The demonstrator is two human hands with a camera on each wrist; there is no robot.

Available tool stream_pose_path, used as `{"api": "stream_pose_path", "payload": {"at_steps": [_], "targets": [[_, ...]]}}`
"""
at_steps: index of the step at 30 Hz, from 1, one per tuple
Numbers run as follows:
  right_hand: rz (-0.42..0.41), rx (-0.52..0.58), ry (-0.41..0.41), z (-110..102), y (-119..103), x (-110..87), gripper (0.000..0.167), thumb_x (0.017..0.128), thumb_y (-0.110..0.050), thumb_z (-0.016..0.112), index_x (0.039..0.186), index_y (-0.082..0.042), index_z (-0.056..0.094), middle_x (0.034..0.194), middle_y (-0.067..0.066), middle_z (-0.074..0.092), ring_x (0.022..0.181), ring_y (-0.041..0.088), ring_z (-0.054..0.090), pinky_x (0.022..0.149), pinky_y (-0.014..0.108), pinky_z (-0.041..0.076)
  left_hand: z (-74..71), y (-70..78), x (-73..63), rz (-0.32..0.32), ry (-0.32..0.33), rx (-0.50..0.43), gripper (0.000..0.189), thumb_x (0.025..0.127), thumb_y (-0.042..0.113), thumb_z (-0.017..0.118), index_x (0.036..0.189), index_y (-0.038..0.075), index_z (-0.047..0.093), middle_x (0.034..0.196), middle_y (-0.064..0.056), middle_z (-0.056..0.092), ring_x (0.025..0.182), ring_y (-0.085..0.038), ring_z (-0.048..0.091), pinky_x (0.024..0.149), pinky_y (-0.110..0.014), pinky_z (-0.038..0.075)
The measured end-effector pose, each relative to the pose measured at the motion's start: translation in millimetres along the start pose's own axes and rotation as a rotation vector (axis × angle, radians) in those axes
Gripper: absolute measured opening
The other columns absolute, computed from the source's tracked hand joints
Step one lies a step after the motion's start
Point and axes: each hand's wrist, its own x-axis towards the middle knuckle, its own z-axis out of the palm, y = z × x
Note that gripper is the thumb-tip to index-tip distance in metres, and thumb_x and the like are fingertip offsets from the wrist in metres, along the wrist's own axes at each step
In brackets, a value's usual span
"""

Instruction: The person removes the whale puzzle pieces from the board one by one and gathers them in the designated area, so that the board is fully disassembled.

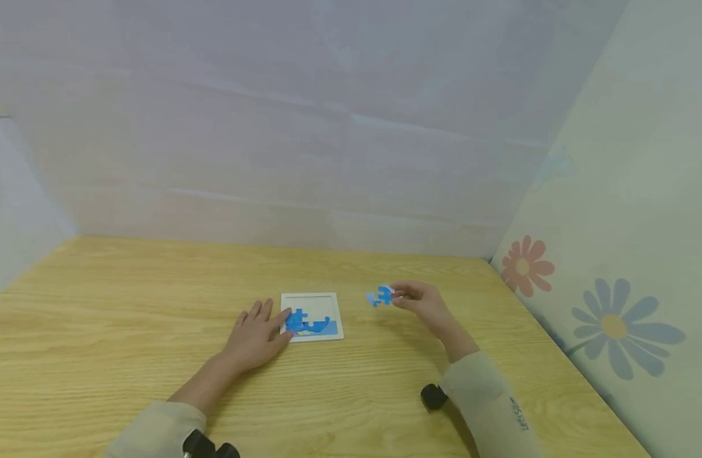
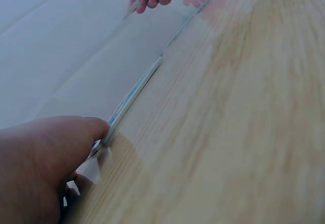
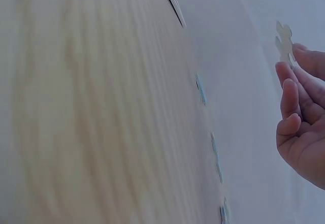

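Observation:
A square white puzzle tray lies flat on the table, its lower part filled with blue picture pieces. My left hand rests at the tray's left side with fingers spread, the index finger and thumb touching its edge. To the right of the tray, my right hand pinches a blue puzzle piece between thumb and fingers. The right wrist view shows the pale underside of this puzzle piece, raised above the table.
Several loose puzzle pieces lie flat on the wooden table in the right wrist view. A pale cloth wall stands behind the table, and a panel with printed flowers borders its right side.

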Motion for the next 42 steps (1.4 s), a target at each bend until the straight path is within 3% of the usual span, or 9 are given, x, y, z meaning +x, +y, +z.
{"api": "stream_pose_path", "payload": {"at_steps": [7, 16, 21, 28, 36, 42], "targets": [[-0.002, -0.049, -0.010, -23.7, 10.5, -8.5, 0.036, 0.080, -0.016, 0.063, 0.111, -0.001, 0.055, 0.103, 0.012, 0.056, 0.091, 0.022, 0.053, 0.080, 0.037, 0.042, 0.9, -1.6, 0.2, -0.007, -0.004, -0.011, 0.048, 0.087, 0.031, 0.048, 0.128, 0.007, 0.043, 0.132, -0.030, 0.023, 0.121, -0.045, 0.014, 0.093, -0.058, 0.011], [0.038, -0.029, -0.011, -40.0, 23.7, -16.3, 0.032, 0.081, -0.007, 0.059, 0.110, 0.006, 0.053, 0.098, 0.014, 0.056, 0.086, 0.019, 0.054, 0.078, 0.039, 0.043, 1.8, -3.3, 0.6, -0.006, -0.004, -0.002, 0.048, 0.087, 0.032, 0.048, 0.128, 0.007, 0.043, 0.132, -0.030, 0.023, 0.121, -0.045, 0.014, 0.093, -0.058, 0.012], [0.061, -0.027, -0.021, -43.4, 34.7, -18.2, 0.033, 0.080, -0.004, 0.059, 0.110, 0.008, 0.052, 0.099, 0.015, 0.057, 0.089, 0.019, 0.053, 0.077, 0.032, 0.044, 2.4, -3.9, 0.3, -0.003, -0.003, 0.001, 0.048, 0.087, 0.032, 0.048, 0.128, 0.007, 0.043, 0.132, -0.030, 0.024, 0.121, -0.045, 0.015, 0.093, -0.058, 0.012], [0.094, -0.032, -0.040, -42.8, 47.7, -21.4, 0.032, 0.080, -0.003, 0.058, 0.109, 0.009, 0.053, 0.098, 0.016, 0.056, 0.088, 0.021, 0.052, 0.074, 0.031, 0.044, 4.1, -4.4, 0.0, 0.003, -0.002, 0.000, 0.048, 0.087, 0.032, 0.048, 0.128, 0.007, 0.043, 0.132, -0.030, 0.024, 0.121, -0.045, 0.015, 0.093, -0.058, 0.012], [0.106, -0.038, -0.022, -36.9, 42.5, -25.8, 0.030, 0.080, 0.001, 0.057, 0.108, 0.013, 0.052, 0.098, 0.023, 0.055, 0.087, 0.022, 0.052, 0.074, 0.028, 0.044, 6.1, -5.0, 2.0, 0.001, -0.007, -0.002, 0.048, 0.087, 0.033, 0.048, 0.128, 0.008, 0.043, 0.132, -0.029, 0.023, 0.121, -0.045, 0.014, 0.093, -0.058, 0.012], [0.077, -0.093, -0.006, -38.8, 61.7, -21.2, 0.031, 0.077, -0.008, 0.064, 0.103, 0.008, 0.057, 0.091, 0.014, 0.059, 0.081, 0.018, 0.053, 0.069, 0.025, 0.044, 6.9, -5.2, 2.1, 0.001, -0.006, -0.002, 0.048, 0.087, 0.033, 0.047, 0.128, 0.008, 0.043, 0.132, -0.029, 0.023, 0.121, -0.045, 0.014, 0.093, -0.058, 0.011]]}}
